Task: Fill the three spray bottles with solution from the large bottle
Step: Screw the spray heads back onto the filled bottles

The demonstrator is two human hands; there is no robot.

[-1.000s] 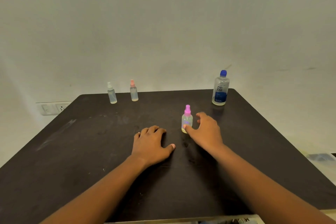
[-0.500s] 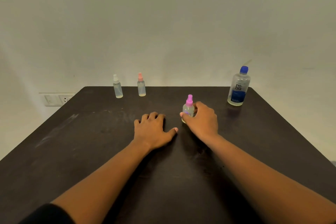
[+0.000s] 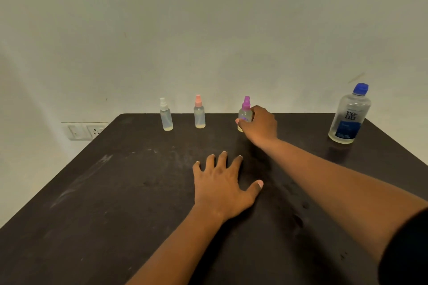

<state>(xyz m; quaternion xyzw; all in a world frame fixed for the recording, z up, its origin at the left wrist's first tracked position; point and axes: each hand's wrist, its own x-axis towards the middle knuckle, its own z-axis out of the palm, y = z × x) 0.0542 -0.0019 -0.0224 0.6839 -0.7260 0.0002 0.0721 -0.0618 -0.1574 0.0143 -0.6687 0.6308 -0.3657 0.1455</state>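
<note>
Right hand point(image 3: 259, 124) outstretched to 12 o'clock, grip curled round purple-capped spray bottle point(image 3: 245, 114) near table's far edge. Left hand point(image 3: 222, 186) flat, fingers spread, holding nothing. Dark scuffed table point(image 3: 115, 203), pale wall point(image 3: 208, 30), socket point(image 3: 84, 132) at 10 o'clock. White-capped point(image 3: 165, 115) and pink-capped point(image 3: 199, 112) bottles upright at 11; large blue-capped bottle point(image 3: 349, 115) at 2.

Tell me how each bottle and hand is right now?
White-capped spray bottle: upright, capped, untouched.
Pink-capped spray bottle: upright, capped, untouched.
Purple-capped spray bottle: upright, capped, gripped.
Large bottle: upright, blue cap on.
Right hand: grips the purple-capped bottle.
Left hand: flat on table.
</note>
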